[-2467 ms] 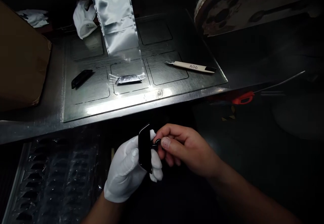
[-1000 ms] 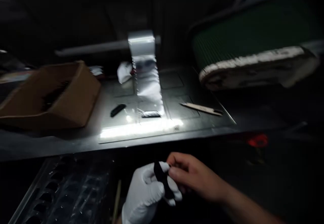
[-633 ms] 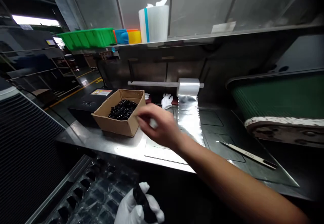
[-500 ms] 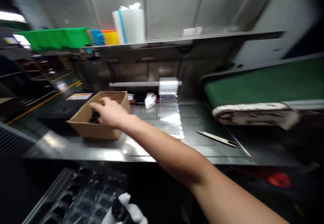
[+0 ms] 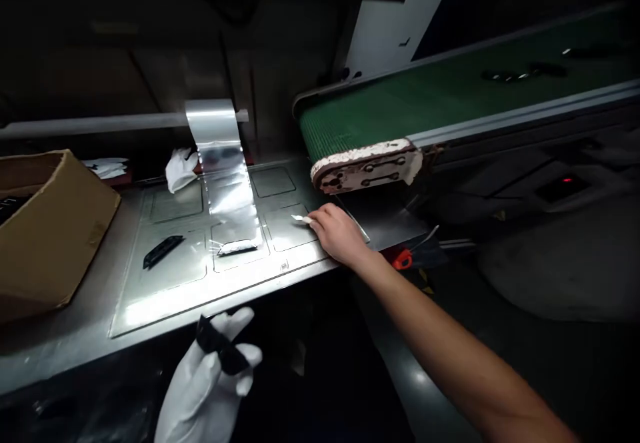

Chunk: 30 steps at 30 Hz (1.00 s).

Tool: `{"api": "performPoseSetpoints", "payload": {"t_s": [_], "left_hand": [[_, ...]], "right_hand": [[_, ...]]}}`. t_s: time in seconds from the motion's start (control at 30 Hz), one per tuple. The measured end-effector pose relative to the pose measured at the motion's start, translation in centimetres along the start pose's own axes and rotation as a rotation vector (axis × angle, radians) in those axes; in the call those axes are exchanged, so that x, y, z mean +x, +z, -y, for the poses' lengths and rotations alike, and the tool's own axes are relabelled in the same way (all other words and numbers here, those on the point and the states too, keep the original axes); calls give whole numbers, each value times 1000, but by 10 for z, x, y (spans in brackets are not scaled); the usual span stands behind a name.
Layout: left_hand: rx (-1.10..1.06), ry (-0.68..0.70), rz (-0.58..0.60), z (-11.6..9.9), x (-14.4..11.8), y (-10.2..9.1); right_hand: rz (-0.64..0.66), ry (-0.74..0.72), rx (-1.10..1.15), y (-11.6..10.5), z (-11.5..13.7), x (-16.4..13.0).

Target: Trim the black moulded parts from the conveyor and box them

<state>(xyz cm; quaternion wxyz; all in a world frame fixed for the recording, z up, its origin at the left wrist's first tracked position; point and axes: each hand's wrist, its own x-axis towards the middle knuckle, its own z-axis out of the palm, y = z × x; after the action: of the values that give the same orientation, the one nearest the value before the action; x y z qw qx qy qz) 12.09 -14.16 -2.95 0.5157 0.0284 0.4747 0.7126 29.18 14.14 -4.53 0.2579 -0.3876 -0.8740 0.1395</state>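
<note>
My left hand (image 5: 203, 383), in a white glove, holds a small black plastic part (image 5: 217, 348) below the front edge of the metal bench (image 5: 60, 336). My bare right hand (image 5: 340, 233) reaches over the bench's right side and rests on the cream-coloured flat tool (image 5: 301, 219), whose tip sticks out past my fingers. A strip of clear film (image 5: 223, 169) runs down from a roll bar onto the bench, with a wrapped dark part (image 5: 237, 247) at its end. Another black part (image 5: 163, 249) lies to the left of it.
A cardboard box (image 5: 50, 229) stands at the left of the bench. A spare white glove (image 5: 180, 168) lies at the back. A green conveyor belt (image 5: 450, 103) ends just above my right hand. A red-handled tool (image 5: 403, 259) lies below the bench edge.
My right hand left the black part, reached into the cardboard box at the left, then swung right onto the flat tool. The left hand kept the black part. The view dropped and turned right.
</note>
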Motion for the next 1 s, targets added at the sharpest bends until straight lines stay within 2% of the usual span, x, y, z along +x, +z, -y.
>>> {"api": "performPoseSetpoints", "payload": {"t_s": [0.1, 0.23, 0.3, 0.43, 0.57, 0.77, 1.0], "left_hand": [[-41, 20, 146, 5, 8, 20], [-57, 20, 291, 14, 13, 25], [-42, 8, 330, 20, 14, 26], [13, -21, 395, 30, 12, 26], [51, -69, 404, 33, 10, 24], [114, -48, 395, 27, 10, 25], [123, -65, 406, 27, 11, 24]], "right_hand": [[74, -21, 135, -21, 20, -21], [416, -274, 472, -47, 55, -56], [474, -344, 579, -48, 68, -67], [451, -339, 658, -37, 81, -74], [404, -350, 616, -29, 81, -79], [353, -335, 573, -28, 79, -86], [393, -407, 512, -29, 75, -86]]}}
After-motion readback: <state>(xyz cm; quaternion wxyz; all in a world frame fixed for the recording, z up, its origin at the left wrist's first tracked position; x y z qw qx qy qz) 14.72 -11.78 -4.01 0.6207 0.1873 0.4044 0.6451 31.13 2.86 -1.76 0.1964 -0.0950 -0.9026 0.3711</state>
